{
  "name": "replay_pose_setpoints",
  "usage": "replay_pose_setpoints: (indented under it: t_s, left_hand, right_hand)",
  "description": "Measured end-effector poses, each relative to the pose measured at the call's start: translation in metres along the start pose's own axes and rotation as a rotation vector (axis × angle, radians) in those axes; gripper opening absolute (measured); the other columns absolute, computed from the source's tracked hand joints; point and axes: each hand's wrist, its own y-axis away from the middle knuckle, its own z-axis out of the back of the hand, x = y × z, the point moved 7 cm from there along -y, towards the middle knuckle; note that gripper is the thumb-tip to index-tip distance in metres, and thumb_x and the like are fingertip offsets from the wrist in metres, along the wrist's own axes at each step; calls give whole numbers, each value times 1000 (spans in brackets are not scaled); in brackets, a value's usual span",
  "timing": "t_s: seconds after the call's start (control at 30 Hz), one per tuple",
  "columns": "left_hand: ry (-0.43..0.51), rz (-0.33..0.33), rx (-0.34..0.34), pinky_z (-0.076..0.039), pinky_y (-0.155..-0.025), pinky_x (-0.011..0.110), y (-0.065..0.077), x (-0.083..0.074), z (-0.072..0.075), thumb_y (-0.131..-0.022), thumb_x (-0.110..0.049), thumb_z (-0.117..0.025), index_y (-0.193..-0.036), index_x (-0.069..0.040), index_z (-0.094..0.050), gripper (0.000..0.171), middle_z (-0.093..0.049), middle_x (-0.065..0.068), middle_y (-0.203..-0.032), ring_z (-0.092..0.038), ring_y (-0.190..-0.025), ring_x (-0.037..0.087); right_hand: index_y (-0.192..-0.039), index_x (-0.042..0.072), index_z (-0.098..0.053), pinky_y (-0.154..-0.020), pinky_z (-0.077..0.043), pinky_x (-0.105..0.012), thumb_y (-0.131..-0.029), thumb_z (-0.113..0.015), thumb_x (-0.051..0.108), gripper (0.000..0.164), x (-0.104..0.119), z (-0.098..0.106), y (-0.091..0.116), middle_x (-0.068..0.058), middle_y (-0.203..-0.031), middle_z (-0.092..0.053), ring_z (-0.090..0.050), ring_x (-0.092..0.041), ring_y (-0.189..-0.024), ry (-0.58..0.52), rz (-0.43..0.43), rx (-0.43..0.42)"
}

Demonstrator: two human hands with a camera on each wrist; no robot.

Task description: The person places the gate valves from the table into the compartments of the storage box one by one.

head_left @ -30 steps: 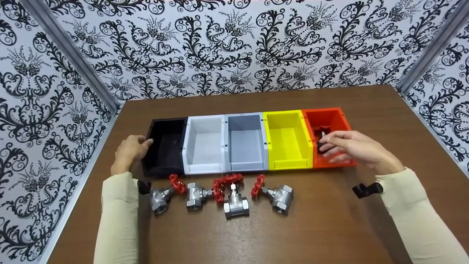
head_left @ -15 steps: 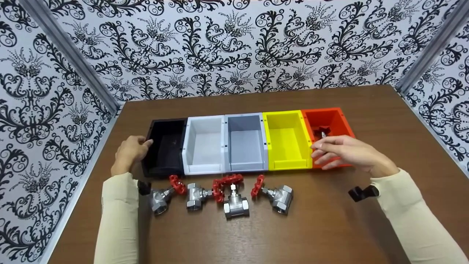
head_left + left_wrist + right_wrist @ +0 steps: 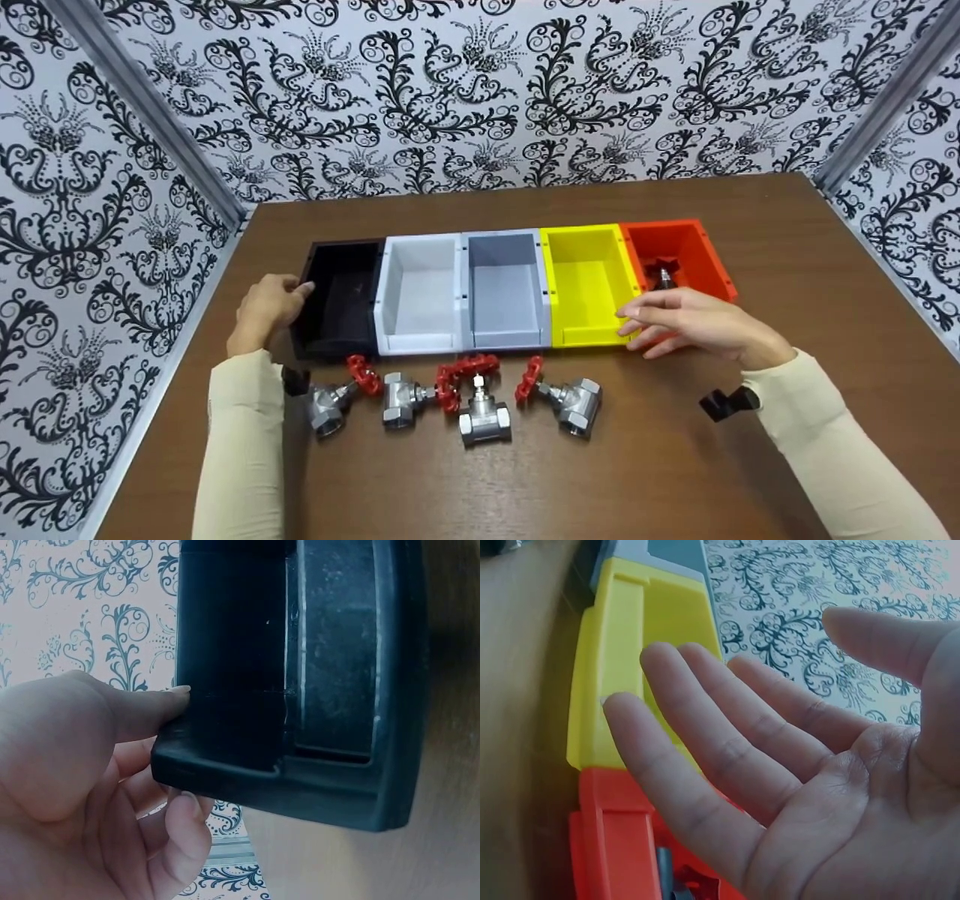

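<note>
- the gray bin sits in the middle of a row of five on the brown surface.
- left of the gray bin and touching it is the white bin; farther left stands the black bin.
- right of the gray bin and touching it is the yellow bin; beyond that comes the red bin.
- the left hand, well left of the gray bin, pinches the outer wall of the black bin, thumb at the rim and the other fingers curled outside.
- the right hand, to the right of the gray bin, hovers by the front of the yellow bin and red bin; its fingers are spread and slightly bent, the thumb standing apart.
- a valve lies in the red bin, far right of the gray bin, partly hidden by the hand; its stem shows.
- four steel valves with red handwheels lie in front of the row: the first valve and second valve front-left of the gray bin, the third valve just before it, the fourth valve front-right.
- behind the gray bin, past the surface, rises a patterned wall.
</note>
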Motion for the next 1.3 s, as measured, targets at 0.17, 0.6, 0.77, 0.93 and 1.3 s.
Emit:
replay_pose_setpoints:
  t_s: [0.17, 0.6, 0.77, 0.93, 1.3]
  left_hand:
    - [-2, 1, 2, -38, -97, 67, 0, 0, 0, -103, -46, -43, -135, -6, -55, 53, -47, 32, -141, -44, -125, 55]
    - [11, -19, -14, -39, -95, 65, 1, -2, 2, -103, -43, -44, -127, -5, -59, 47, -51, 31, -136, -47, -123, 54]
    - [11, -16, -18, -40, -94, 65, 0, -1, 1, -103, -44, -45, -122, -6, -60, 45, -52, 30, -133, -48, -121, 53]
    - [21, -12, -16, -40, -93, 64, 1, 0, 0, -103, -44, -45, -119, -6, -61, 44, -53, 30, -130, -50, -118, 52]
    - [20, -12, -19, -40, -92, 64, 0, 0, 0, -103, -44, -45, -117, -4, -61, 45, -55, 30, -127, -50, -115, 51]
  right_hand:
    - [-138, -8, -48, -90, -56, -39, -101, -57, 33, 56, -2, -10, -5, -27, -129, -60, -65, -37, -113, 16, 3, 25]
    - [-135, -1, -56, -90, -56, -39, -98, -61, 37, 53, -8, -31, -19, -23, -126, -63, -65, -36, -111, 80, -14, 49]
    - [-135, 1, -57, -90, -56, -39, -97, -63, 39, 55, -11, -36, -22, -20, -126, -64, -63, -35, -112, 100, -44, 45]
    - [-133, 2, -58, -90, -56, -39, -95, -64, 42, 55, -12, -40, -25, -19, -125, -64, -63, -34, -112, 112, -49, 45]
    - [-133, 1, -58, -91, -55, -40, -96, -63, 40, 54, -14, -47, -32, -18, -124, -65, -63, -32, -110, 125, -45, 67]
